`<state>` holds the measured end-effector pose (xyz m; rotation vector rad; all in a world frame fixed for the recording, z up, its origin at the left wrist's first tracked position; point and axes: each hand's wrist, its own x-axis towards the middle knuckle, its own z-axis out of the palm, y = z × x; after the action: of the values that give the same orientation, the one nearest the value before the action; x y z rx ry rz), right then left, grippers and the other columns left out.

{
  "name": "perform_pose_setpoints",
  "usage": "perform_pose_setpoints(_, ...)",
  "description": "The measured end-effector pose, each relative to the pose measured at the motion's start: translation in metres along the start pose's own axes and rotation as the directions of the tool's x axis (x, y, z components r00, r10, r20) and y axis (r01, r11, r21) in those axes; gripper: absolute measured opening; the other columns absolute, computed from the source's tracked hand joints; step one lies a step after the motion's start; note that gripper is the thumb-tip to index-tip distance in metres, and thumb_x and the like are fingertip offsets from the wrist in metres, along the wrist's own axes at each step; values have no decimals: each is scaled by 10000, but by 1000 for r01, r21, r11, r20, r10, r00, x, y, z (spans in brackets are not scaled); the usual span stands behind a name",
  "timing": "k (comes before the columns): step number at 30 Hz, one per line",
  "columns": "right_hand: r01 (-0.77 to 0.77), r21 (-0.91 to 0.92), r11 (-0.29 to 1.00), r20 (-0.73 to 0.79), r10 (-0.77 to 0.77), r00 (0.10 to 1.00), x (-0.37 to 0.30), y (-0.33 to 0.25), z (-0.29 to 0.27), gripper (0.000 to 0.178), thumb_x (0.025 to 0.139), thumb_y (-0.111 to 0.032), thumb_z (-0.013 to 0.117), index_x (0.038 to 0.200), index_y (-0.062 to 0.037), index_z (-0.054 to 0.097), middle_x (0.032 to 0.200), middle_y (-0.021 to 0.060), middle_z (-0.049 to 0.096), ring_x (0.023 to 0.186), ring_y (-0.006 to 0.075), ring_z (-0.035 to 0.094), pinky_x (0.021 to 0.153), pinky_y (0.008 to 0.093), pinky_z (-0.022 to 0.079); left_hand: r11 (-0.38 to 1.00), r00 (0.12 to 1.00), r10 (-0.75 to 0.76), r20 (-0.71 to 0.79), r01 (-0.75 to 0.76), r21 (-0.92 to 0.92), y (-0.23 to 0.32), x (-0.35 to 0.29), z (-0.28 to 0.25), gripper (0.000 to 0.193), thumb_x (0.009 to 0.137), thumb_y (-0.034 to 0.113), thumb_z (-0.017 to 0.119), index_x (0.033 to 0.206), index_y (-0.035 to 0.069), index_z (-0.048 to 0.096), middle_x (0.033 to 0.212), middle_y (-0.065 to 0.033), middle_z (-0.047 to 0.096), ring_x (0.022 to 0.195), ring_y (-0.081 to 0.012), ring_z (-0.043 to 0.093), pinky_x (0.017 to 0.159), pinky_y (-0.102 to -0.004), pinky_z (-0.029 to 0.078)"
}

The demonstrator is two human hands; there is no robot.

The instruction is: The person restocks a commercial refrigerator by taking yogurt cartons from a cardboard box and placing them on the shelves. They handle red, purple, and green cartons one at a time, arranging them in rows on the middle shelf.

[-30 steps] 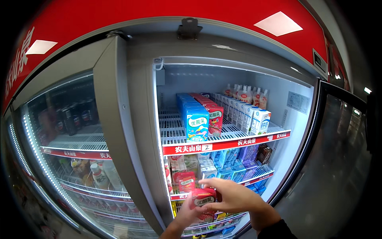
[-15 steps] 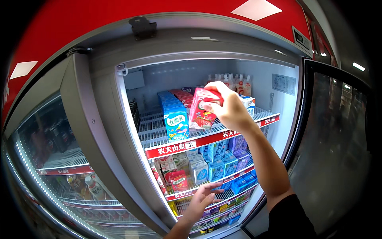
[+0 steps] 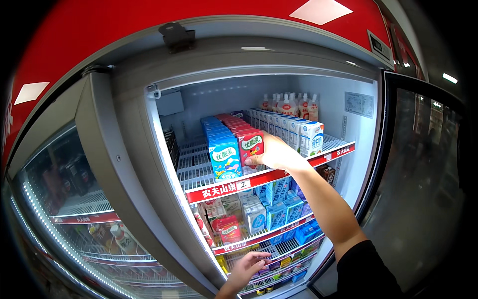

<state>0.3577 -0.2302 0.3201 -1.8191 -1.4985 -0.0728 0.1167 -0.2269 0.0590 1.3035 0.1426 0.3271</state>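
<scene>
On the fridge's upper shelf, a red drink carton stands upright at the front of a row of red cartons. My right hand is closed round its right side, thumb across the lower front. Directly left of it, a blue carton fronts a row of blue ones. White milk cartons line up to the right of my hand. Lower down, my left hand hangs before the lower shelves with fingers stretched out, holding nothing.
The upper shelf has a red front strip. Below sit red cartons and blue cartons. Spouted pouches stand at the back. An open glass door is at right; a grey door frame is at left.
My right hand has brought the red carton down from above the shelf to the front of the red row, turning it upright. My left hand has dropped lower.
</scene>
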Motion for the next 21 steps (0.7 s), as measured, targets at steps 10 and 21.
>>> perform_pose_setpoints(10, 40, -31, 999, -59, -42, 997, 4, 18, 11, 469, 832, -392, 761, 1071, 6, 696, 1055, 269, 697, 1038, 425, 665, 926, 469, 518, 995, 995, 0, 105, -10, 99, -29, 17, 24, 325, 1014, 154, 556, 1283, -29, 551, 1299, -138, 601, 1166, -201, 597, 991, -339, 490)
perform_pose_setpoints(21, -236, -149, 960, -185, 207, 961, -19, 10, 15, 539, 947, -460, 609, 1132, 45, 658, 1085, 260, 680, 1093, 405, 653, 930, 463, 512, 988, 962, -141, 233, 121, 100, -44, 33, 78, 296, 1017, 167, 572, 1264, 4, 564, 1284, -102, 605, 1169, -170, 591, 982, -306, 481)
